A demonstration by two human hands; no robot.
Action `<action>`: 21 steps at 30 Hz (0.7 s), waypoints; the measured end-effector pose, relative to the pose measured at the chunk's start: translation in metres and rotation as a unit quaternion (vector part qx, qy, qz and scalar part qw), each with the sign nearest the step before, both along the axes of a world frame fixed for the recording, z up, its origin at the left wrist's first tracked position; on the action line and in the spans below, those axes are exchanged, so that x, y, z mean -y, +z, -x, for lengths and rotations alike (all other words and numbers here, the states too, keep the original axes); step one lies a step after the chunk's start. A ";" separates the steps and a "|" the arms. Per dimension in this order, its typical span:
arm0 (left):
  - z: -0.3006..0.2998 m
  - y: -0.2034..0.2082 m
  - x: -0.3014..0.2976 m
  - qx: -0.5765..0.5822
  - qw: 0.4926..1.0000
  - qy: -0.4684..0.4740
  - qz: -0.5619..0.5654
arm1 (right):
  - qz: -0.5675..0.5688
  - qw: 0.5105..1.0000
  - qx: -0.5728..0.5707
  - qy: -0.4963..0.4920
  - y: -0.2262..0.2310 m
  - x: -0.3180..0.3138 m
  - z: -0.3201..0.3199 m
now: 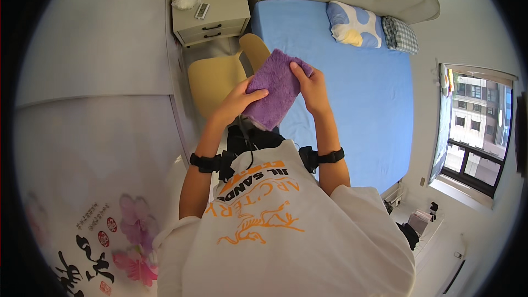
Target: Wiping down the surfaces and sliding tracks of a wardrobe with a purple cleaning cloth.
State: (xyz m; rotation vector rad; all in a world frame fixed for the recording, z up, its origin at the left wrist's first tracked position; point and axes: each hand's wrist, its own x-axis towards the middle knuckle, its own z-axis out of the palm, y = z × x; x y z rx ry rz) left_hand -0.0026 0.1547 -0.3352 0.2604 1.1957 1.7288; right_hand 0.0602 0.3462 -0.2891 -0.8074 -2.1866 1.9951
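A fuzzy purple cloth (275,89), folded into a thick rectangle, is held up in front of my body between both hands. My left hand (241,100) grips its left edge, thumb lying on the top face and fingers hidden beneath. At the upper right corner, my right hand (312,85) pinches the cloth with the thumb on top; its other fingers are mostly out of sight behind. The cloth tilts, its lower end pointing toward my waist. Behind it stands a yellow chair (215,81), partly covered by the cloth and my left arm.
A bed with a blue sheet (363,110) lies to the right, bearing a patterned pillow (355,25) and a checked pillow (400,34). A nightstand (231,3) with a plastic bag stands beyond the chair. Sliding wardrobe doors (99,143) rise at left; a window (476,126) is at right.
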 end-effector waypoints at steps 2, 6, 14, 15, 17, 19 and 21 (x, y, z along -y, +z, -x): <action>-0.006 -0.006 0.000 0.019 1.000 0.018 -0.002 | 0.056 0.996 0.040 -0.056 -0.005 -0.001 0.006; -0.010 -0.014 -0.001 0.005 1.000 0.011 0.000 | 0.162 0.982 0.049 -0.089 -0.032 -0.007 0.012; -0.022 -0.034 0.001 0.051 0.988 0.129 0.071 | 0.264 0.959 0.097 0.046 -0.099 -0.022 0.011; -0.023 -0.030 0.005 0.048 0.986 0.138 0.075 | 0.268 0.957 0.096 0.056 -0.119 -0.030 0.013; -0.034 -0.015 0.018 0.005 0.968 0.205 0.145 | 0.075 0.984 0.147 0.072 -0.165 -0.045 0.013; -0.051 -0.023 0.040 0.012 0.952 0.249 0.177 | -0.144 0.975 0.158 0.062 -0.234 -0.064 0.009; -0.057 -0.028 0.059 0.020 0.932 0.297 0.207 | -0.359 0.921 0.144 0.050 -0.309 -0.088 0.027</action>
